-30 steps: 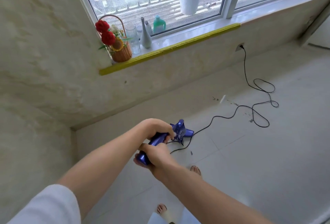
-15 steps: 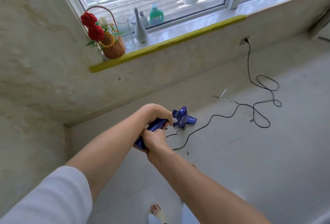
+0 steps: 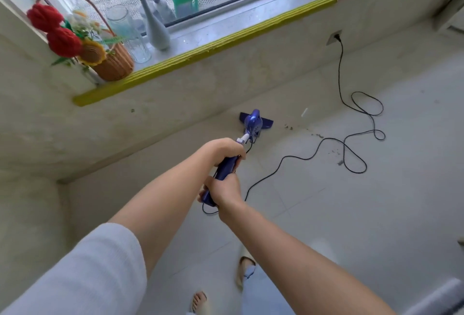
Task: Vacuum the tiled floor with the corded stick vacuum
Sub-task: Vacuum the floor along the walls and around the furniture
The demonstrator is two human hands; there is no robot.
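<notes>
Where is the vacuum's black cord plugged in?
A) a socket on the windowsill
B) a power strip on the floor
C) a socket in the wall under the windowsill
C: the black cord climbs from the tiled floor to a wall socket below the windowsill.

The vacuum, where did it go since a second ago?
The vacuum was pushed forward, away from the person, and its head now sits by the foot of the wall, near the crumbs. Both arms stretched out with it. The left hand and right hand kept their grip on the handle, and the cord stayed plugged in, looped on the floor.
</notes>
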